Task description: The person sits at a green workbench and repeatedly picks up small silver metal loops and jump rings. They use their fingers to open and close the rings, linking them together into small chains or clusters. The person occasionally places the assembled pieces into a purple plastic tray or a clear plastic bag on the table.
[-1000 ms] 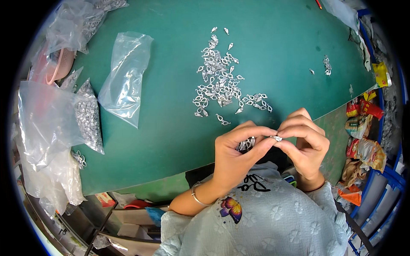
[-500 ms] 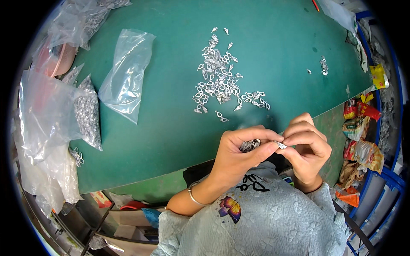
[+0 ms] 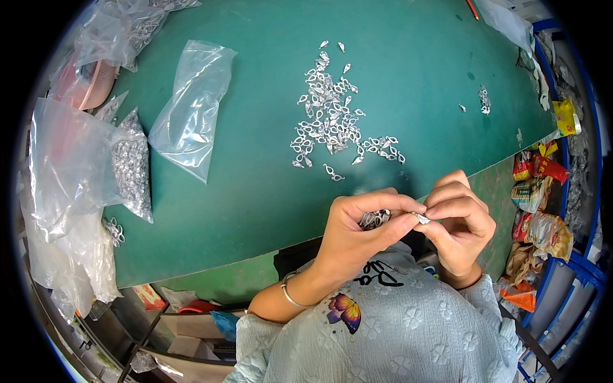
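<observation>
My left hand (image 3: pixel 361 220) is closed, with several silvery metal pieces (image 3: pixel 375 219) cupped in its palm. Between its thumb and forefinger sits one small silver drop-shaped metal piece (image 3: pixel 421 218). My right hand (image 3: pixel 461 220) pinches that same piece from the other side, so the fingertips of both hands meet at it. Just beyond my hands, on the green tabletop (image 3: pixel 255 191), lies a loose pile of similar silver loop-shaped pieces (image 3: pixel 329 112). A pair of them (image 3: pixel 332 173) lies apart at the pile's near edge.
An empty clear plastic bag (image 3: pixel 195 108) lies flat left of the pile. Farther left are a filled bag of metal pieces (image 3: pixel 132 169), more plastic bags (image 3: pixel 70 172) and a pink basin (image 3: pixel 99 86). A small cluster of pieces (image 3: pixel 484 100) lies at right. Blue shelving (image 3: pixel 584 268) stands beyond the table.
The view has shifted slightly. Both hands keep nearly the same place and grip, still pinching the small metal piece.
</observation>
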`<state>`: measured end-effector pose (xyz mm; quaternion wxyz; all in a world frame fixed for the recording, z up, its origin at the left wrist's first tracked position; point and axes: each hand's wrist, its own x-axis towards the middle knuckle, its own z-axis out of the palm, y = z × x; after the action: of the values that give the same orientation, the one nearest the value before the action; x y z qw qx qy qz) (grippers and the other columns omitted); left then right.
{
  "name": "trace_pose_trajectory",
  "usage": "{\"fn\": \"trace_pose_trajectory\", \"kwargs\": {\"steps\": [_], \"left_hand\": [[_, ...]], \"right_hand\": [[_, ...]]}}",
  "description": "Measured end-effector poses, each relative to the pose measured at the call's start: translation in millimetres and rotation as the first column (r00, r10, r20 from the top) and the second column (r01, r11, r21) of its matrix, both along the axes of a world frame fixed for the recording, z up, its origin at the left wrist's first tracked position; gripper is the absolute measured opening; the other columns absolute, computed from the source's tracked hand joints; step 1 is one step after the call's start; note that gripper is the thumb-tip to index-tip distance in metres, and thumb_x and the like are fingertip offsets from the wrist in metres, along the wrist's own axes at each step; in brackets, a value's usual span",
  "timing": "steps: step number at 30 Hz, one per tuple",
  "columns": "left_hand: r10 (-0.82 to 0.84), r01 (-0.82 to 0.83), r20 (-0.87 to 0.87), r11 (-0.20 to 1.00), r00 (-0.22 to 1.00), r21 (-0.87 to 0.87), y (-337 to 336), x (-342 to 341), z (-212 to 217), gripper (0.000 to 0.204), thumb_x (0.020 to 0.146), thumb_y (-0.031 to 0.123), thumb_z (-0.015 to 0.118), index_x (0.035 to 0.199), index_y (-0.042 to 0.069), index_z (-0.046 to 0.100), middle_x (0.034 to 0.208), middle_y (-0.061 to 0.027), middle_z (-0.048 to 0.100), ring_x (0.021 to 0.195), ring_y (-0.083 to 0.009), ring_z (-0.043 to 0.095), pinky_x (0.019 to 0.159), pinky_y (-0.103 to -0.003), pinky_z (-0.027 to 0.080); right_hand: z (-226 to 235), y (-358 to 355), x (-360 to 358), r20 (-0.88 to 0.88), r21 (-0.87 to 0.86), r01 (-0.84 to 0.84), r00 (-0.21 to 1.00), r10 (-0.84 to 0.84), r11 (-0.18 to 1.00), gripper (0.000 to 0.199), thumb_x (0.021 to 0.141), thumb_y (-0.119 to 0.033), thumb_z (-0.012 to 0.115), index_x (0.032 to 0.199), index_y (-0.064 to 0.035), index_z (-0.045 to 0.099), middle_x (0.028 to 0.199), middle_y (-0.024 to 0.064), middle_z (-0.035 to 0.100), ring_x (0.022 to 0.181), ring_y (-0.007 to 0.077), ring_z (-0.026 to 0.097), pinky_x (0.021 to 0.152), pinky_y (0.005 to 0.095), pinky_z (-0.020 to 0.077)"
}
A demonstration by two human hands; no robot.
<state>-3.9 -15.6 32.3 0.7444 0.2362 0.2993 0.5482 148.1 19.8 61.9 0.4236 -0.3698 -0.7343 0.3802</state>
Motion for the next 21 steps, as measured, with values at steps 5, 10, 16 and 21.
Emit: {"fn": "trace_pose_trajectory", "kwargs": {"steps": [5,10,16,21], "left_hand": [[0.098,-0.116,-0.086,0.964,0.991,-0.241,1.0,4.1,3.2,0.016,0.082,0.001,0.057,0.097,-0.003,0.061,0.064,0.0012,0.047,0.051,-0.0012,0.034,0.043,-0.018,0.024],[0.264,-0.253,-0.016,0.904,0.964,-0.346,-0.8,-2.1,-14.0,0.018,0.089,0.01,0.052,0.099,-0.003,0.057,0.06,0.0057,0.036,0.05,-0.0024,0.028,0.042,-0.018,0.022],[0.311,-0.249,0.116,0.895,0.943,-0.37,0.3,-7.5,-23.4,0.024,0.092,0.014,0.048,0.106,-0.003,0.056,0.067,0.0016,0.043,0.052,-0.0035,0.033,0.042,-0.018,0.023],[0.268,-0.255,-0.023,0.883,0.963,-0.393,6.5,0.7,-20.3,0.024,0.092,0.013,0.047,0.108,-0.003,0.055,0.066,0.0022,0.041,0.052,-0.0032,0.032,0.042,-0.018,0.024]], "right_hand": [[-20.3,10.9,0.9,-0.014,0.035,0.085,0.996,-0.084,0.996,0.016,0.066,0.002,0.071,0.077,0.0005,0.059,0.075,0.0095,0.061,0.069,0.0204,0.053,0.064,0.0305,0.0399],[-61.0,71.2,47.5,0.359,0.232,0.448,0.786,-0.504,0.864,0.011,0.071,-0.005,0.067,0.079,-0.0023,0.061,0.084,0.0046,0.062,0.078,0.0167,0.053,0.065,0.0267,0.0387],[-67.8,90.1,64.4,0.502,0.521,0.371,0.596,-0.627,0.769,0.019,0.07,-0.011,0.07,0.084,-0.0036,0.059,0.091,0.0078,0.059,0.088,0.0261,0.05,0.08,0.0355,0.0383],[-47.8,41.3,27.9,0.586,0.247,0.134,0.768,-0.258,0.96,0.027,0.065,-0.013,0.072,0.088,-0.0043,0.06,0.092,0.0088,0.056,0.088,0.0257,0.05,0.076,0.0334,0.0371]]}}
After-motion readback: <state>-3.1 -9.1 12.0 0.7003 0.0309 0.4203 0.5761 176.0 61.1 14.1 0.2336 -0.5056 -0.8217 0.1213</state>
